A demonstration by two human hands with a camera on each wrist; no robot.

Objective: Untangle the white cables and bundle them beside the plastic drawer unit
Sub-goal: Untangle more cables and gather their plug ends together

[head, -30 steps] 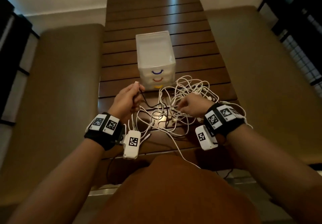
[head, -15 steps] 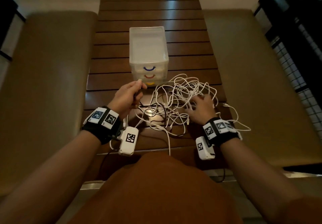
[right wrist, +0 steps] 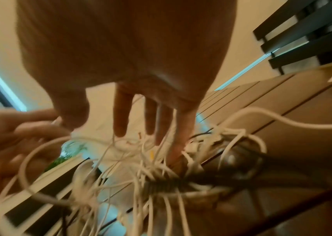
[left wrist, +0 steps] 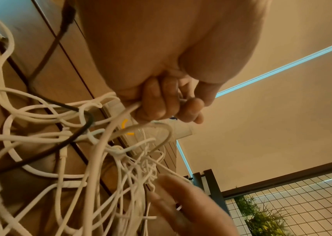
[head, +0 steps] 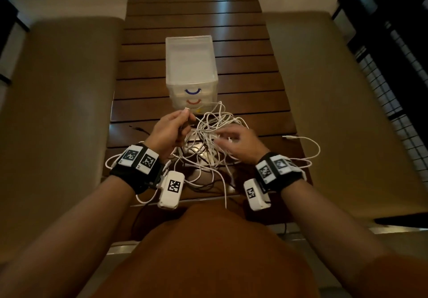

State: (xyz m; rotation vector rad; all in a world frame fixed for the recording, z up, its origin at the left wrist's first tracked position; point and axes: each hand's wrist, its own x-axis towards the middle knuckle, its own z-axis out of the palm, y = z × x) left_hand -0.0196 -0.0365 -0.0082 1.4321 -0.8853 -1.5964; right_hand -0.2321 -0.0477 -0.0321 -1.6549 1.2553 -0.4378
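Note:
A tangle of white cables lies on the slatted wooden table, just in front of the clear plastic drawer unit. My left hand is raised over the left of the tangle and grips one white cable in curled fingers, its plug end sticking up past the thumb. My right hand hovers with straight, spread fingers reaching into the tangle from the right. The drawer unit shows blue, red and yellow handles.
A thin black cable runs among the white ones. One white cable loops out to the right toward the table edge. Padded benches flank the table on both sides. A dark railing stands at the far right.
My right hand has shifted left and forward onto the top of the tangle, its fingers spread. The left hand keeps its grip on the cable end and has lifted slightly toward the drawer unit.

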